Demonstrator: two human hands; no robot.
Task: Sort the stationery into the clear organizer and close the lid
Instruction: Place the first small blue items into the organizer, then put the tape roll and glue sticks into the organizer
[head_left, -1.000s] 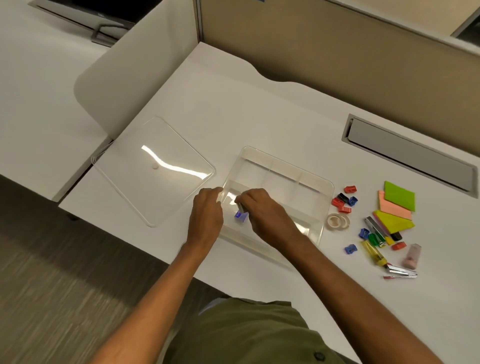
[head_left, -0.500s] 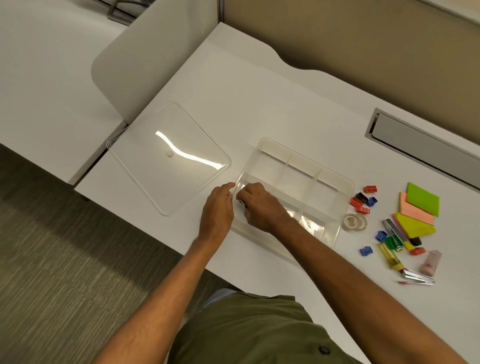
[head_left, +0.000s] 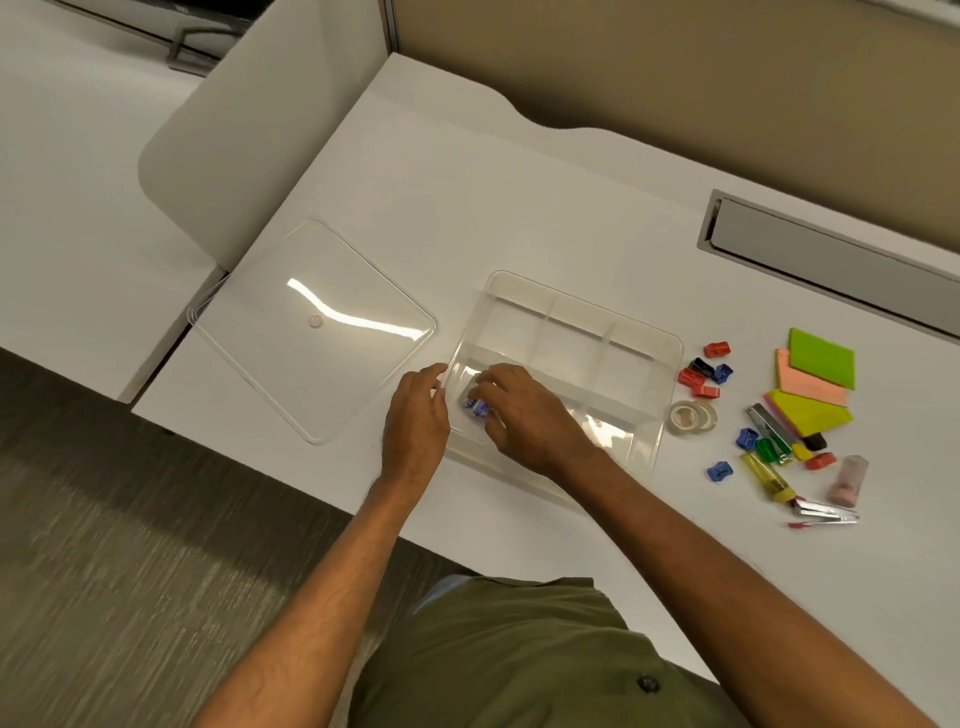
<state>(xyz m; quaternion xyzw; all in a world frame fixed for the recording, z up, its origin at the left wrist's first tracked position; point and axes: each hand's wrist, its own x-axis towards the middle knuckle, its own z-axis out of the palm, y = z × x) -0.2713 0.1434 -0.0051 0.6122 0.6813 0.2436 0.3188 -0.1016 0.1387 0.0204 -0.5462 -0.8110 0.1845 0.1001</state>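
The clear organizer (head_left: 571, 302) lies open on the white desk, its compartments bare apart from one item. My right hand (head_left: 532, 418) reaches into the front-left compartment, fingertips closed on a small blue sharpener (head_left: 477, 408) at the compartment floor. My left hand (head_left: 415, 418) grips the organizer's left wall, thumb on the corner. The clear lid (head_left: 311, 332) lies flat on the desk to the left. To the right are loose sharpeners (head_left: 704, 370), tape rolls (head_left: 693, 417), sticky notes (head_left: 821, 359) and highlighters (head_left: 764, 474).
A pink capped tube (head_left: 849, 480) and a metal stapler-like tool (head_left: 826, 515) lie at the far right of the pile. A grey cable slot (head_left: 831, 250) runs along the desk's back right. The desk's front edge passes just below the organizer.
The view has shifted. My right hand stayed in the front-left compartment; the blue sharpener, hidden half a second ago, shows under the fingertips again. My left hand stays at the left wall.
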